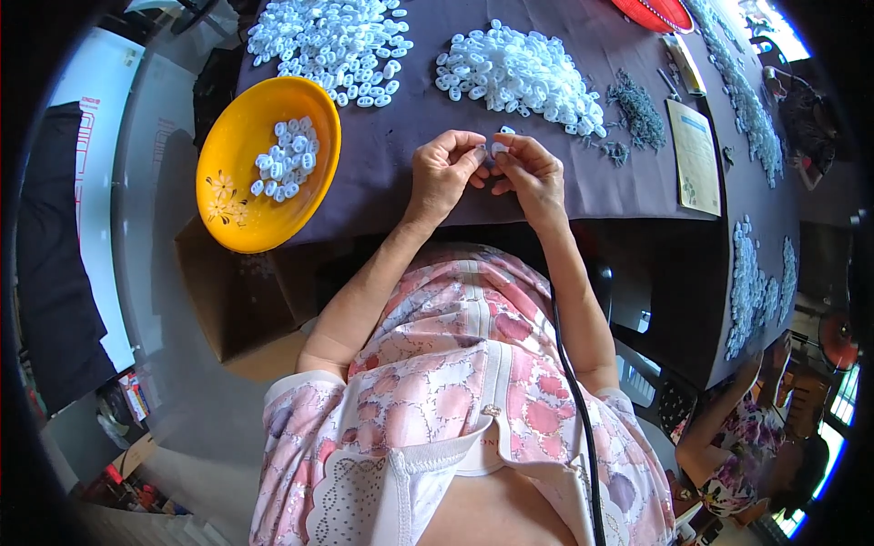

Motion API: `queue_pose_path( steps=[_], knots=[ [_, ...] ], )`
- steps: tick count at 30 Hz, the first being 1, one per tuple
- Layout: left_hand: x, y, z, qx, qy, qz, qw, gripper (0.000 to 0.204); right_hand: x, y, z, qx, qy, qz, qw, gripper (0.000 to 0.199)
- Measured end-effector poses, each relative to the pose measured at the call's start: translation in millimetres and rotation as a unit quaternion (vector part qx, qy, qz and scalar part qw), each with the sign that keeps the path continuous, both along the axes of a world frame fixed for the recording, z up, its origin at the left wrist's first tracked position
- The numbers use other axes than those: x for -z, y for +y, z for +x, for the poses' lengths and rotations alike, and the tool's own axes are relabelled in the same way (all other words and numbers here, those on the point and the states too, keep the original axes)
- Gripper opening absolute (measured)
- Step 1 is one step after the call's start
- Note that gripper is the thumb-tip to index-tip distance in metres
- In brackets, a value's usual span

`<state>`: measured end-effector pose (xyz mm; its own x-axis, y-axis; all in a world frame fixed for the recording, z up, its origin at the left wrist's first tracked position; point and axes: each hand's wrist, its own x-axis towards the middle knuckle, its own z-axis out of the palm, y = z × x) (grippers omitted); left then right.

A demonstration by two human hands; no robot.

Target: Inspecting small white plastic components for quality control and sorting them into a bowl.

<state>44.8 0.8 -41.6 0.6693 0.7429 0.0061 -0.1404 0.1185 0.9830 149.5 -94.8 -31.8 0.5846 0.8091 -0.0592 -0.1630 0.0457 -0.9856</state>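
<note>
Just past the table's near edge, my two hands meet in front of me. A small white oval plastic piece (499,148) sits pinched between the thumb and forefinger of my right hand (535,175). The fingers of my left hand (444,175) are also pinched, close against that piece; what they hold is too small to make out. One loose white piece (507,130) lies just beyond my fingers. Behind it spreads a heap of similar white pieces with holes (519,73). To its right is a pile of tiny dark grey-green parts (637,111).
A yellow bowl (228,136) with several white pieces stands at the left table edge. Another white heap (323,41) lies beyond it. A beige packet (692,155) and a red basket (654,14) are on the right. Another person (742,446) sits at lower right; a cardboard box (214,291) stands below.
</note>
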Motion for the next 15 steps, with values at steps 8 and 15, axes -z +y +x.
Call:
queue_pose_path(
  steps=[8,15],
  knots=[
    [-6.3,-2.3,0.7,0.004,0.008,0.013,1.000,0.008,-1.4,2.0,-2.4,0.004,-0.023,-0.019,1.000,0.021],
    [-5.8,-2.4,7.6,-0.028,0.022,-0.045,0.998,0.011,6.9,5.4,0.5,0.026,-0.056,-0.028,0.998,0.020]
  ],
)
